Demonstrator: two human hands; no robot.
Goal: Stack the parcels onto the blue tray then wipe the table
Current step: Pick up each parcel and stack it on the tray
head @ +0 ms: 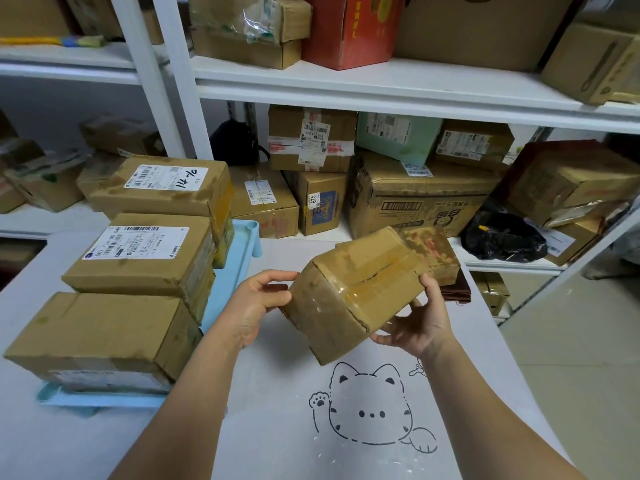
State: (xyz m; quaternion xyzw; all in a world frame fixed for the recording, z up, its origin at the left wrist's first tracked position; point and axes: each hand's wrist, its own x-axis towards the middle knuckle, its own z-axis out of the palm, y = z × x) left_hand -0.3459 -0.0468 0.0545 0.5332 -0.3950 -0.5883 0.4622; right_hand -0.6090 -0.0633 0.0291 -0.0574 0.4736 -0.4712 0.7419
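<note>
You have three parcels (138,258) on the blue tray (227,282) at nine o'clock, one tilted parcel (349,296) lifted at centre, and one last parcel (433,251) on the table (277,410) at two o'clock. Your left hand (258,306) grips the tilted parcel's left end while your right hand (420,323) cups it from beneath, both forearms reaching forward.

Parcel storeroom, white shelves (346,83), stacked cartons (412,199)

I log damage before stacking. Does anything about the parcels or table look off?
The held parcel, tilted between the left hand and right hand, shows a dark slit along its top seam under wrinkled tape. The rear parcel carries reddish blotches. White flecks dot the table near the cat drawing.
</note>
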